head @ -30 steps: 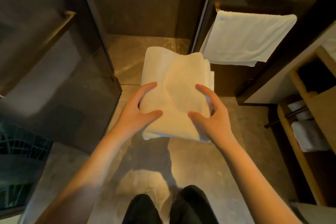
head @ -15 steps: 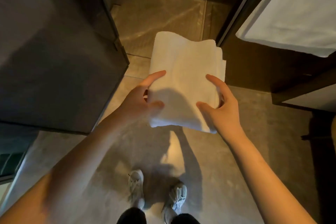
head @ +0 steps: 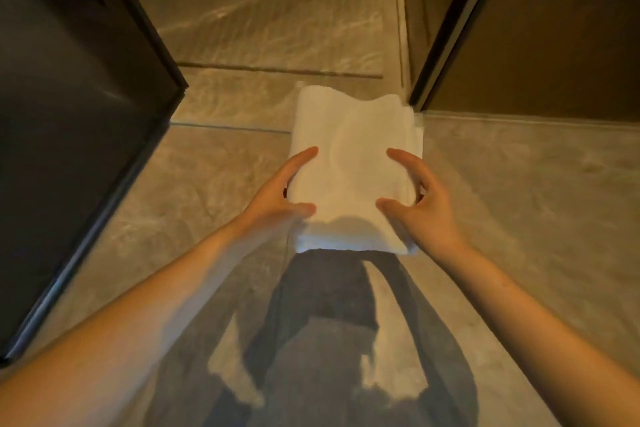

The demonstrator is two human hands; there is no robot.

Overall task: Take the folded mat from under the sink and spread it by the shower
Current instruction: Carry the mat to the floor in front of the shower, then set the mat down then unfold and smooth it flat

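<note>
Head view: folded white mat (head: 353, 163) held above stone floor (head: 519, 218), between both hands. Left hand (head: 277, 198) and right hand (head: 422, 208) clamp its opposite sides, thumbs on top.

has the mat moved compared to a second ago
Yes. The folded mat, held between the left hand and right hand, has come down and forward toward the floor, nearer the shower threshold line.
</note>
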